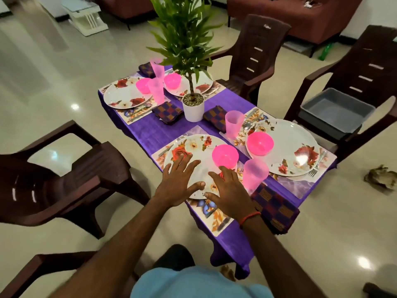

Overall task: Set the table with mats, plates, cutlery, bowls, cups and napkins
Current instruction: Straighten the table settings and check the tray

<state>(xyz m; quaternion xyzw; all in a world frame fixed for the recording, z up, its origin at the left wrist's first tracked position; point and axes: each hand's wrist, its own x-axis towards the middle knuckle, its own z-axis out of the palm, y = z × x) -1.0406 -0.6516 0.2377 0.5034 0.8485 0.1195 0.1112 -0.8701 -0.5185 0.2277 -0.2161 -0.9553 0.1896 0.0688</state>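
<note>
Both hands flat and spread, holding nothing. Head view, the only one: left hand (178,181) lies over the near plate (194,145), fingers straight and fanned. Right hand (227,194) is over the plate's right rim, fingertips at the foot of the pink bowl (225,155). Contact with the plate is likely but unconfirmed.

Step, as judged: final squaring of the near setting. All four places appear laid. The mat (214,220) is under the plate, the cup (255,173) just right of it, and the napkin (275,207) at the table's corner.

Next move would need a light, level nudge: the bowl sits off-centre on the plate and the cup looks easily tipped.

Materials: glossy white round plates with a rose print, translucent pink plastic cups, opaque pink bowls, checked woven napkins, a sheeny purple tablecloth (150,134).
</note>
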